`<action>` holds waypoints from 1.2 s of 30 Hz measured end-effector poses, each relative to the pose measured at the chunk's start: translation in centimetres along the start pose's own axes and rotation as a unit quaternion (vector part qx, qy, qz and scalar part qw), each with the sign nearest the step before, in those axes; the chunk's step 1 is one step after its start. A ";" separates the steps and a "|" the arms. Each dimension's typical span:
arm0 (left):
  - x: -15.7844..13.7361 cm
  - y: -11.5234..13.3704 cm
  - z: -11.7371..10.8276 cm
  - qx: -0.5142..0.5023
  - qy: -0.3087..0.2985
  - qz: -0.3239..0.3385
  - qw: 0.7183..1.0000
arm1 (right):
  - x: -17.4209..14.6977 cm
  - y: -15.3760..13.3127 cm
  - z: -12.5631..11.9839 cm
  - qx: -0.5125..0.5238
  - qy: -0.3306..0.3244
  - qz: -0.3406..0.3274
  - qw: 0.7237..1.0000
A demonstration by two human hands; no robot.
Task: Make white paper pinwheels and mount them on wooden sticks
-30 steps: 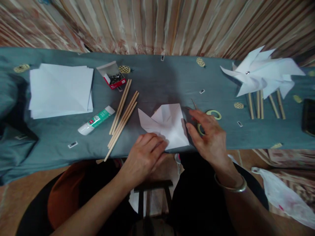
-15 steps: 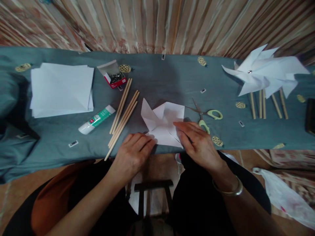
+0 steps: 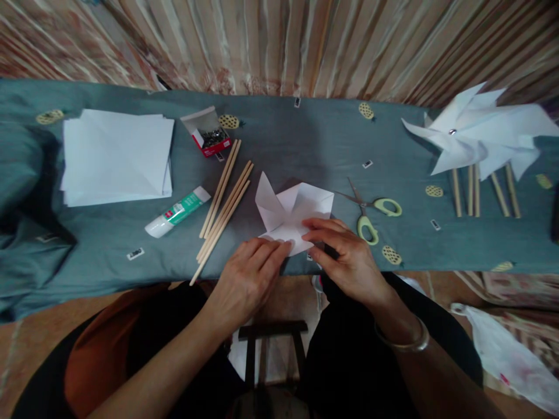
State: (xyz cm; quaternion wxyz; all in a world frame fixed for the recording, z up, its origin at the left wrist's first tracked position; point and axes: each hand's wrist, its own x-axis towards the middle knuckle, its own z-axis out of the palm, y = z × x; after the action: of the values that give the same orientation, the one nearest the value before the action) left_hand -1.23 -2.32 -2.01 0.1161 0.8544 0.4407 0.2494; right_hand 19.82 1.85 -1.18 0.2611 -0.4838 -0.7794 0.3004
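A white paper pinwheel piece (image 3: pixel 318 201), cut and partly folded, lies at the near edge of the table. One pointed flap stands up at its left. My left hand (image 3: pixel 253 273) has its fingers together on the near left edge of the paper, gripping it. At the lower right, my right hand (image 3: pixel 347 256) holds a flap bent inward, its thumb and fingers curled around the paper's edge. The flap's tip is hidden by my fingers. Scissors (image 3: pixel 367 230) with light green handles lie open just right of the paper.
Left of the paper are several wooden sticks (image 3: pixel 226 212), a green-and-white glue tube (image 3: pixel 177 211) and a red box (image 3: pixel 212 139) of small metal pins. A stack of white paper (image 3: pixel 117 157) lies far left. Finished white pinwheels (image 3: pixel 476 134) on sticks rest at the right.
The near right corner of the paper has come up and folded inward under my right hand. My left hand has slid right along the near edge. The view has shifted slightly.
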 end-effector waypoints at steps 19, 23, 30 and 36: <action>-0.3 0.1 0.0 -0.090 0.000 -0.020 0.996 | 0.7 -0.3 0.7 -0.017 0.031 0.008 0.999; -0.1 0.0 0.4 -0.092 0.002 -0.031 0.995 | 0.8 -0.5 1.0 -0.032 0.053 0.003 0.998; -0.2 -0.2 0.8 -0.079 0.006 -0.036 0.996 | 1.0 -0.7 1.4 -0.047 0.079 0.012 0.996; -0.4 -0.3 1.2 -0.062 0.019 -0.037 0.997 | 0.9 -0.8 1.6 -0.053 0.088 0.011 0.995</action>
State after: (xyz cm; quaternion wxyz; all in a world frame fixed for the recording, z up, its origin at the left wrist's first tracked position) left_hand -0.94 -2.44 -3.27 0.1698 0.8237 0.4582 0.2877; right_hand 17.88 2.02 -1.59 0.2990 -0.5304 -0.7629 0.2176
